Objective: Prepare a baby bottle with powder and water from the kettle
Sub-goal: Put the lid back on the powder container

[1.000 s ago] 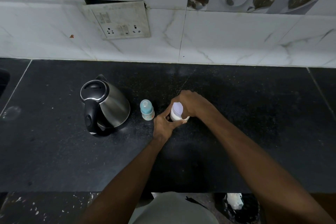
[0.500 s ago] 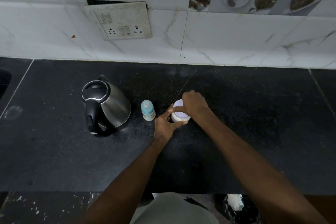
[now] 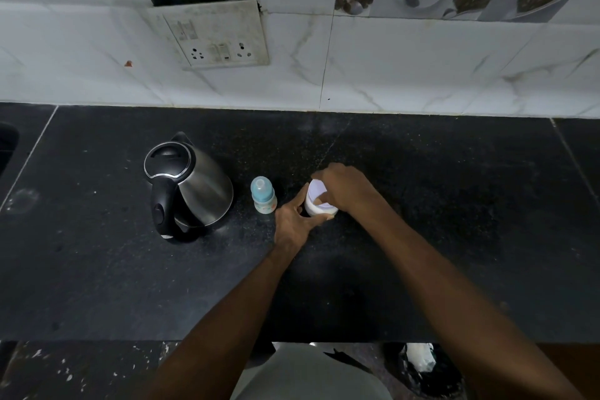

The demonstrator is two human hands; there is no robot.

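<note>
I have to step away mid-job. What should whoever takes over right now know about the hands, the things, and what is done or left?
Left hand grips the white powder jar low on its side, steadying it on the counter.
Right hand is on the jar's top, fingers at the lid.
Baby bottle stands capped, between the jar and the kettle, untouched.
Kettle lid is shut.
Done: nothing visibly in the bottle yet.
Left: open the jar, uncap the bottle, add powder, pour water.

Kettle (image 3: 190, 187) is set mid-left of frame on counter (image 3: 454, 204); bottle (image 3: 263, 195) just right of it, jar (image 3: 319, 203) right again, nr centre.
</note>
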